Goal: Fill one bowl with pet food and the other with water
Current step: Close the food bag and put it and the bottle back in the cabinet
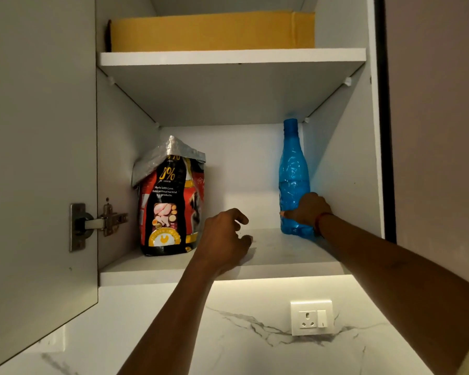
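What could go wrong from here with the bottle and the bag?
1. The right hand has its grip low on the tall blue bottle; lifted out, it might tip or clip the upper shelf.
2. The top of the pet food bag looks only folded over; dragged out by the empty left hand alone, it could topple and spill.

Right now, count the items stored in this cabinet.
3. The pet food bag stands left on the lower shelf; the blue bottle at its right, gripped by the right hand; the cardboard box lies on the upper shelf. Others may hide behind it.
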